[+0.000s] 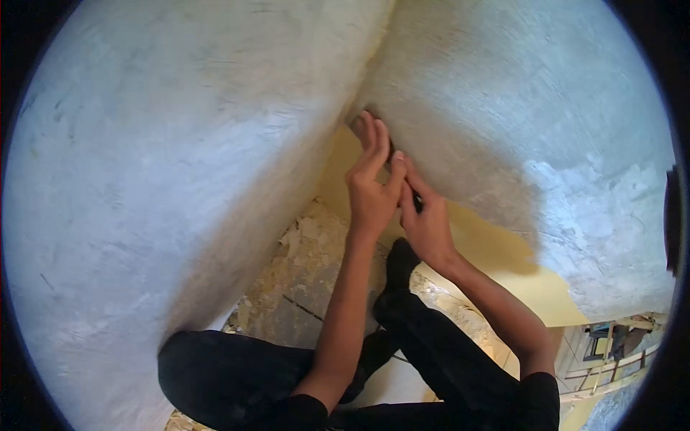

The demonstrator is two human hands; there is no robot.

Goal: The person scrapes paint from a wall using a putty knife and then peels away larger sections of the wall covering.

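Both my hands are on a flat scraper (353, 119), its blade lying against the right-hand wall close to the corner. My left hand (371, 187) presses along the blade, index and middle fingers stretched toward its tip and the thumb toward the handle side. Lower down, my right hand (430, 219) is closed around the dark handle (417, 202), its index finger pointing up along the tool. Most of the scraper is hidden by my fingers. Grey, streaky coating covers the right wall (496, 93), while a yellow band (503, 251) shows beneath its lower edge.
Another grey wall (215, 144) rises on the left and meets the right one in a corner. Crumbled flakes (313, 237) litter the tiled floor by my dark-clad legs (445, 345). Wooden strips and assorted objects (611, 352) lie at the lower right.
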